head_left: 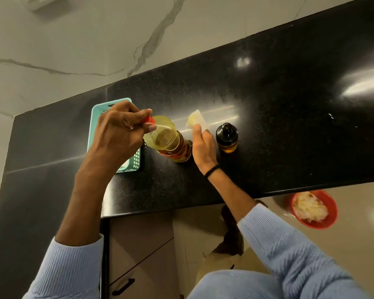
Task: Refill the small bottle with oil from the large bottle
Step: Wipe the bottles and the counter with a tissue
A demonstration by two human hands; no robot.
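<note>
One small bottle (227,137), one large bottle (171,142), left hand (117,130) gripping its red cap (148,120), right hand (203,146) pinching pale piece (198,120)

On the speckled black stone counter (268,104), the left hand (119,132) pinches the red screw cap (149,120) of the large clear plastic bottle of yellow oil (171,141), which stands just beside a teal perforated plastic basket (94,124). The right hand (203,147) holds a pale, yellowish crumpled wad (198,121) between the large bottle and the small dark bottle with a black top (227,138).

Large bottle (171,143), orange-red label (180,155), print too blurred to read, no legible text elsewhere.
</note>
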